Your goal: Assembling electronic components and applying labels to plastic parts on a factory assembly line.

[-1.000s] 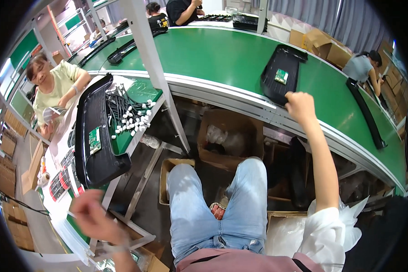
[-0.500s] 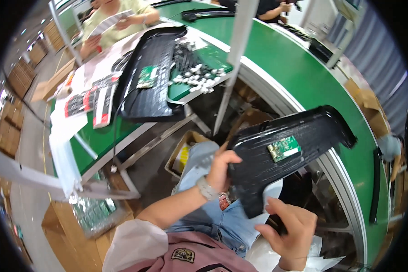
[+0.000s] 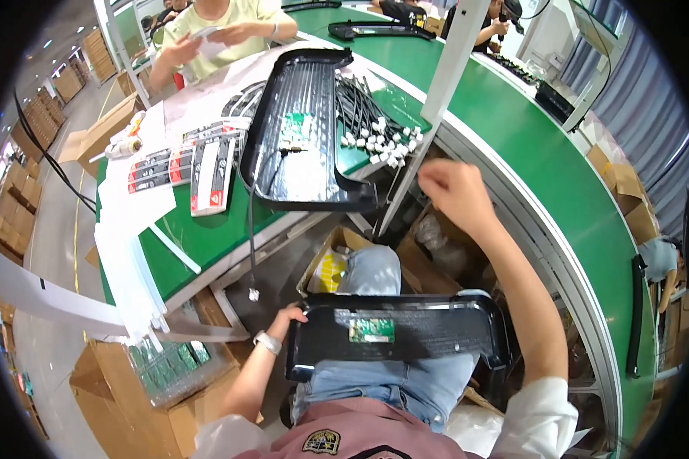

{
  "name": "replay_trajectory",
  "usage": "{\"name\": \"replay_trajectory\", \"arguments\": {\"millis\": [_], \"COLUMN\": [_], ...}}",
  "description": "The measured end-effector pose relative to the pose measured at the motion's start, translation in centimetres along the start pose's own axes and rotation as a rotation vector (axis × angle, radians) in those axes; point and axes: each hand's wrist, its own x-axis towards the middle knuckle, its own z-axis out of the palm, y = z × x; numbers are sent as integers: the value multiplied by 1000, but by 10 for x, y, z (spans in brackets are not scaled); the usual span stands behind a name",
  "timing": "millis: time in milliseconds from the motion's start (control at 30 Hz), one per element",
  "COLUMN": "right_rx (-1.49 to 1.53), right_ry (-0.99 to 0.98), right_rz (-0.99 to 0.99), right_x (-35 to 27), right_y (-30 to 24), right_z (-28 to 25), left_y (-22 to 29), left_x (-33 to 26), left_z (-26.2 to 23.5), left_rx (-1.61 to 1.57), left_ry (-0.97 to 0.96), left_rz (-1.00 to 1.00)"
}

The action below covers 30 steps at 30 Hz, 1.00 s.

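Note:
A shallow black plastic housing [image 3: 436,325] lies across my lap, with a small green circuit board [image 3: 372,330] fixed in it. My left hand [image 3: 289,317] grips its left end, fingers closed on the rim. My right hand [image 3: 458,195] is raised beyond the housing with its fingers curled together, close to the table corner and a white upright post. Whether it holds anything is hidden. Nearest to it on the table is a bundle of black cables [image 3: 360,111] with white plugs [image 3: 390,145]. Beside the cables rests a second black housing [image 3: 292,172], also with a green board [image 3: 297,126].
Narrow printed boxes [image 3: 210,180] and white strips [image 3: 126,260] lie on the green table at left. A white post [image 3: 453,65] stands between table and curved green conveyor [image 3: 543,153]. Bagged circuit boards [image 3: 172,367] sit in a carton at lower left. A co-worker [image 3: 222,38] is opposite.
The held housing has come down from a tilt onto my lap, now lying level. My right hand has left its near side and reached forward toward the table corner. My view has shifted.

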Motion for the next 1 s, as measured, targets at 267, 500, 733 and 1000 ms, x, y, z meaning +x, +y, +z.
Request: {"name": "replay_trajectory", "arguments": {"millis": [267,500,733,1000], "right_rx": [-518,40,430,471], "right_ry": [33,186,148,302], "right_rz": [265,245,279,32], "right_x": [153,203,162,34], "right_y": [21,20,28,1], "right_z": [76,37,19,20], "left_y": [8,33,70,128], "left_x": [16,-4,-29,-72], "left_z": [-2,-2,32,110], "left_rx": [555,460,644,501], "left_ry": [69,223,227,-168], "left_rz": [460,607,662,750]}}
